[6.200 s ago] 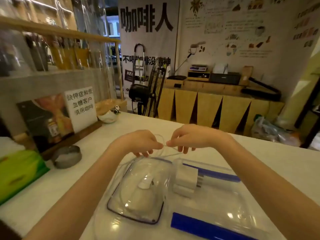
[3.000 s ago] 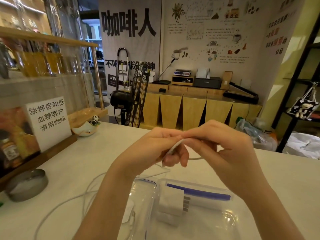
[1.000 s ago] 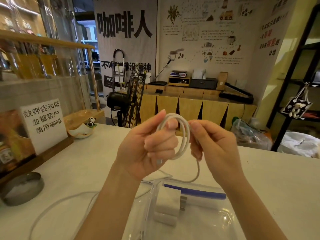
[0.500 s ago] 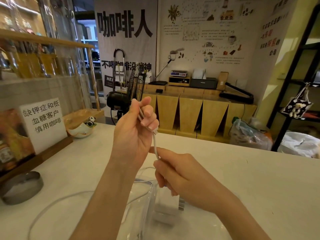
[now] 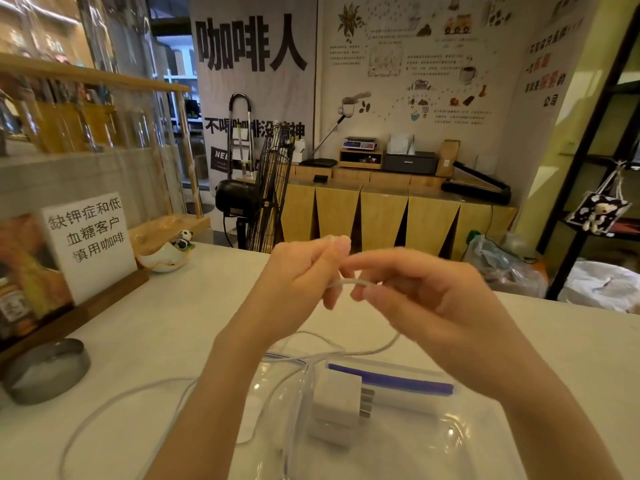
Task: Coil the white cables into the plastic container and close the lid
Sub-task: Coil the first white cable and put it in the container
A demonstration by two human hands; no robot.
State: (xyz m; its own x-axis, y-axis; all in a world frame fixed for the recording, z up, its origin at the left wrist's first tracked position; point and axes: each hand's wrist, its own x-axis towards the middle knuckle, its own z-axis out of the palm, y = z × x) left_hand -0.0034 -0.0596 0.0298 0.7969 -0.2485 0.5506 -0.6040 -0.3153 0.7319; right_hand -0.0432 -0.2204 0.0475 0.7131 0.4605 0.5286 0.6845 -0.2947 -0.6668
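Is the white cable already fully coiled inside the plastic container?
No, both hands hold the white cable above the plastic container, and loose loops trail across the table.

You have a clear, glossy plastic container (image 5: pixel 398 441) on a matt pale counter (image 5: pixel 156 317). The white cable (image 5: pixel 349 283) looks smooth and rubbery; the round tin (image 5: pixel 45 370) dull metal; the cabinet (image 5: pixel 381 216) smooth wood.

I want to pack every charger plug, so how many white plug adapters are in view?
2. One white adapter with its prongs pointing right sits in the clear container; a second adapter lies just in front of it. Arms may hide others.
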